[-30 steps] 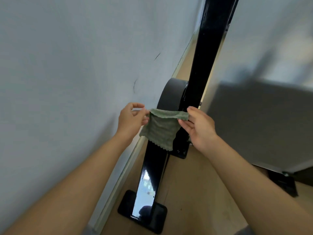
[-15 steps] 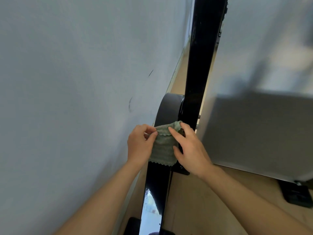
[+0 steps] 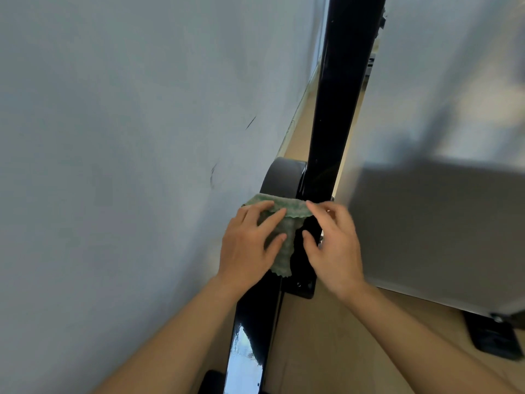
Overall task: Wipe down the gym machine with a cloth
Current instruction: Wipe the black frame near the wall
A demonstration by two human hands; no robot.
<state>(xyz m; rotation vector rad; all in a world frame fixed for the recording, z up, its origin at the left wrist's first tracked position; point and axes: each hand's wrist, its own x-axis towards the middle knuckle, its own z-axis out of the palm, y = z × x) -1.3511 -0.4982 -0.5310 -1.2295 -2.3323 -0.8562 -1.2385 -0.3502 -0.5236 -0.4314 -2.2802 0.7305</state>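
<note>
Observed: the green cloth [image 3: 285,255] is now laid against the black gym machine [image 3: 341,109], at the junction where the upright post meets the round housing [image 3: 281,177], its upper edge folded over the frame and its lower corner hanging free. A second earlier it was stretched in the air between both hands, pinched at its top corners and clear of the machine; since then it has been brought in and set onto the surface. The left hand [image 3: 250,243] lies on the cloth with fingers extended and spread, pressing it flat rather than gripping it. The right hand [image 3: 335,245] has given up its pinch: its fingers are relaxed and apart, the index tip touching the cloth's upper right edge, the thumb well clear below. Assessment: preparation of the cloth appears complete and contact with the machine is established, so wiping is about to start, probably under the left hand alone. The post above and the glossy base rail [image 3: 244,351] below show no cloth contact and, in my judgement, remain to be done.
</note>
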